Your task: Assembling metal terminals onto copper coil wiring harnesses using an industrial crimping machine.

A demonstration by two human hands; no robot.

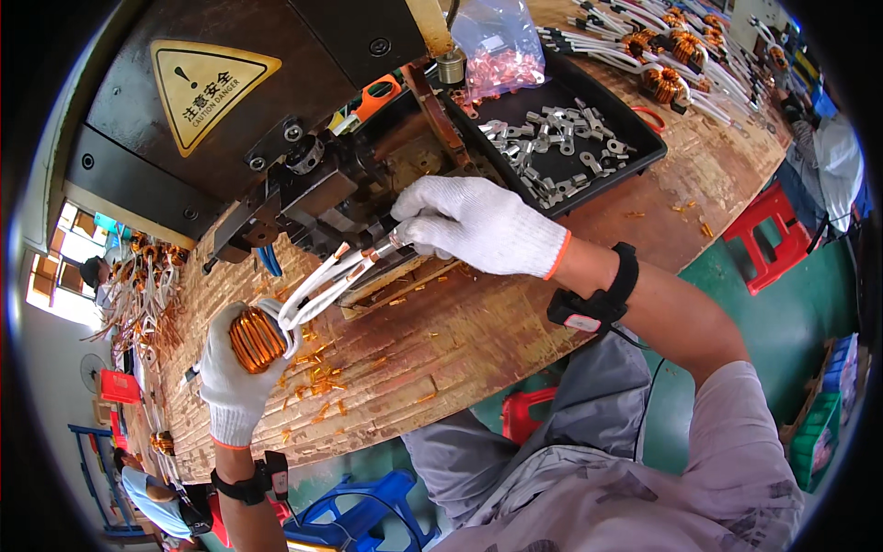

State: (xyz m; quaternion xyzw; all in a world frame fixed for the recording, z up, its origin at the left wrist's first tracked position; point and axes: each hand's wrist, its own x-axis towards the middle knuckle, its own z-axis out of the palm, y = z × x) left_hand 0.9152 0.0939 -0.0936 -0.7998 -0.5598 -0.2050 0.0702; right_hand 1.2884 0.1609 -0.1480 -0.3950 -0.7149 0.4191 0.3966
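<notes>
My left hand (235, 373), in a white knitted glove, is wrapped round a toroidal copper coil (257, 339). White insulated leads (317, 293) run from the coil up and right toward a dark machine head (317, 198). At the bared copper end of one lead, my gloved right hand (478, 225) pinches a small silver cable lug (395, 238), mostly covered by the fingertips. Both the lug and lead end are close beside the machine's jaws; whether they touch is hard to see.
A black tray (635, 161) of loose silver lugs stands right of the machine, with a plastic bag (497, 46) of copper-coloured pieces. Finished-looking coils (664, 85) lie at the far right. Orange scraps (322, 377) litter the wooden table (478, 354). Another person (156, 488) sits at far left.
</notes>
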